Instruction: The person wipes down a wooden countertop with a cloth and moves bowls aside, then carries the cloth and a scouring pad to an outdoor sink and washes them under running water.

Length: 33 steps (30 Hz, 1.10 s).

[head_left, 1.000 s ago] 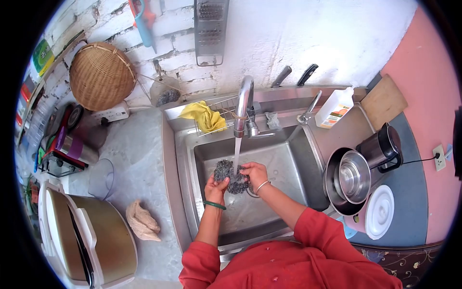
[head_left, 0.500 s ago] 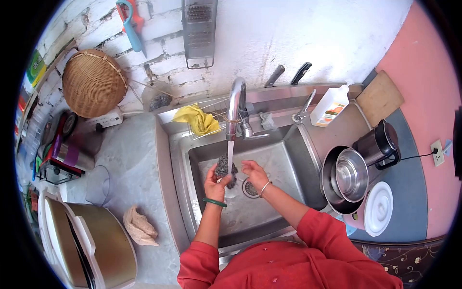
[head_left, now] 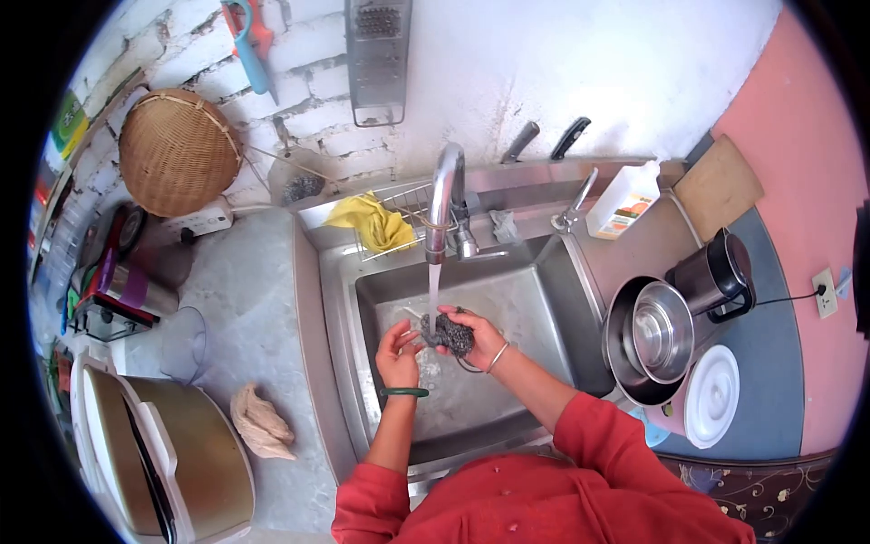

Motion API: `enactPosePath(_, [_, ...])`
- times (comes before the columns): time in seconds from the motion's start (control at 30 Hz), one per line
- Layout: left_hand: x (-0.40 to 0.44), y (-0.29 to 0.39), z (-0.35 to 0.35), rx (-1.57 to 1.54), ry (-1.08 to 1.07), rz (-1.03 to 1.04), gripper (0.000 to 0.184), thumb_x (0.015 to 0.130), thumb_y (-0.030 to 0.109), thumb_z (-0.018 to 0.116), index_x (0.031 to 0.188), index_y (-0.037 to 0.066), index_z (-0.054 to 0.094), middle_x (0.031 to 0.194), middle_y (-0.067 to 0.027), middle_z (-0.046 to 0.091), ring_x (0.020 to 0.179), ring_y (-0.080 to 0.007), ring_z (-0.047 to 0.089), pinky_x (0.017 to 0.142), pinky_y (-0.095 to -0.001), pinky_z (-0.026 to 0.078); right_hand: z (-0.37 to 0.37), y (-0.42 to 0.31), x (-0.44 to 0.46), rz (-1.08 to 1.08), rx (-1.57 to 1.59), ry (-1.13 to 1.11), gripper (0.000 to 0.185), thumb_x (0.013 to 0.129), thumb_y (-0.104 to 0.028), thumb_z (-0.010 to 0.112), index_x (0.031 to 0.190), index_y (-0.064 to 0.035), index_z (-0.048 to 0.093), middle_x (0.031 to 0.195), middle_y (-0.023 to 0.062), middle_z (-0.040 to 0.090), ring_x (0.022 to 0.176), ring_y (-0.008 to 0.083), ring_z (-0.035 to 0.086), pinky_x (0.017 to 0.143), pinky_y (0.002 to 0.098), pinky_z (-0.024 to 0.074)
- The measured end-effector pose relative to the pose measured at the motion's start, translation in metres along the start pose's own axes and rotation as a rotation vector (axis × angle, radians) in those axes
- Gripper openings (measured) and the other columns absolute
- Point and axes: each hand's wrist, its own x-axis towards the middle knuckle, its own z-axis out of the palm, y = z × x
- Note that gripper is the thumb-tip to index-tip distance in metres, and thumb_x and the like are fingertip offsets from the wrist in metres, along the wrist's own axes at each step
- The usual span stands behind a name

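A dark grey steel wool scourer (head_left: pixel 456 337) is in my right hand (head_left: pixel 486 341), whose fingers wrap round its right side. Water from the curved tap (head_left: pixel 444 199) falls at the scourer's left end. Just to the left, my left hand (head_left: pixel 397 354) has its fingers apart and holds nothing. Both hands are over the steel sink (head_left: pixel 544 308), whose drain is hidden behind the right hand. A green bangle circles my left wrist and a silver one my right.
A yellow cloth (head_left: pixel 376 222) lies on the wire rack behind the sink. To the right are steel bowls (head_left: pixel 662 331), a kettle (head_left: pixel 711 272) and a white bottle (head_left: pixel 623 201). A beige cloth (head_left: pixel 261 422) and a large cooker (head_left: pixel 195 462) are at the left.
The scourer has passed from my left hand to my right hand and shifted right. My left fingers have opened; my right fingers have closed round it. Water still runs.
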Motion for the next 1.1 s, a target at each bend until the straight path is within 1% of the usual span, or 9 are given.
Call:
enactPosePath(0.13, [0.004,-0.012,-0.014,0.073,0.141,-0.159,0.026,0.082,0.007,0.050,0.107,0.001,0.054,0.101,-0.0119,0.056,0.090,-0.0195,0.056,0.073,-0.0315,0.050,0.002,-0.001,0.000,0.054,0.044,-0.014,0.031,0.082,-0.018,0.049,0.112,-0.0088,0.049,0.098,0.0095,0.054,0.086,0.0222,0.055,0.066,0.0402,0.0520])
enactPosePath(0.23, [-0.001,0.000,-0.007,-0.165,0.010,-0.513,0.025,0.083,0.009,0.052,0.106,0.000,0.054,0.099,-0.0105,0.057,0.085,-0.0176,0.058,0.073,-0.0304,0.052,-0.004,-0.005,-0.001,0.073,-0.021,-0.013,0.031,0.082,-0.019,0.048,0.111,-0.0095,0.049,0.099,0.0090,0.056,0.085,0.0204,0.057,0.062,0.0368,0.0518])
enactPosePath(0.6, [-0.002,-0.004,0.012,-0.248,-0.073,-0.442,0.027,0.084,0.020,0.055,0.105,0.002,0.053,0.094,-0.0068,0.058,0.086,-0.0166,0.057,0.073,-0.0288,0.050,-0.008,-0.005,0.007,0.005,-0.198,0.087,0.034,0.085,-0.033,0.048,0.107,-0.0076,0.051,0.092,0.0067,0.059,0.078,0.0178,0.059,0.054,0.0292,0.0489])
enactPosePath(0.7, [-0.003,0.001,0.019,-0.138,-0.059,-0.495,0.041,0.082,0.032,0.058,0.112,0.008,0.045,0.100,-0.0074,0.055,0.087,-0.0181,0.056,0.072,-0.0329,0.049,0.008,0.010,0.016,0.056,-0.247,0.106,0.056,0.083,-0.055,0.042,0.106,-0.0039,0.052,0.094,0.0058,0.058,0.084,0.0161,0.056,0.071,0.0355,0.0459])
enactPosePath(0.87, [0.008,-0.002,0.014,-0.274,-0.192,-0.471,0.039,0.084,0.032,0.054,0.111,0.005,0.046,0.101,-0.0094,0.055,0.093,-0.0226,0.055,0.080,-0.0408,0.048,0.038,-0.014,-0.005,0.065,-0.320,0.070,0.059,0.082,-0.053,0.045,0.114,-0.0037,0.051,0.096,0.0059,0.059,0.091,0.0174,0.054,0.077,0.0380,0.0439])
enactPosePath(0.93, [0.013,-0.004,0.014,-0.385,-0.195,-0.493,0.039,0.084,0.031,0.053,0.110,0.003,0.047,0.102,-0.0103,0.055,0.095,-0.0246,0.055,0.083,-0.0427,0.047,0.032,-0.033,-0.007,-0.299,-1.132,0.143,0.039,0.083,-0.035,0.052,0.107,-0.0042,0.056,0.096,0.0102,0.060,0.093,0.0215,0.055,0.079,0.0364,0.0436])
enactPosePath(1.0, [0.023,-0.014,0.011,-0.651,-0.227,-0.632,0.036,0.085,0.028,0.051,0.110,0.001,0.048,0.104,-0.0126,0.055,0.098,-0.0288,0.053,0.087,-0.0451,0.045,0.040,-0.056,-0.017,-0.644,-1.478,0.401,0.026,0.077,-0.014,0.053,0.100,-0.0043,0.059,0.095,0.0148,0.060,0.094,0.0270,0.055,0.080,0.0353,0.0440])
enactPosePath(1.07, [0.027,-0.021,0.011,-0.730,-0.217,-0.678,0.036,0.085,0.028,0.050,0.110,0.002,0.048,0.104,-0.0132,0.055,0.099,-0.0301,0.053,0.088,-0.0457,0.044,0.035,-0.081,-0.016,-1.098,-1.586,0.432,0.030,0.074,-0.009,0.052,0.103,-0.0017,0.056,0.104,0.0189,0.056,0.100,0.0334,0.051,0.085,0.0375,0.0413])
enactPosePath(1.1, [0.029,-0.021,0.012,-0.807,-0.206,-0.720,0.035,0.086,0.028,0.049,0.110,0.002,0.049,0.105,-0.0138,0.054,0.100,-0.0313,0.052,0.089,-0.0463,0.043,0.032,-0.093,-0.015,-1.101,-1.585,0.437,0.030,0.074,-0.009,0.052,0.103,-0.0017,0.056,0.104,0.0189,0.056,0.100,0.0334,0.051,0.085,0.0375,0.0413])
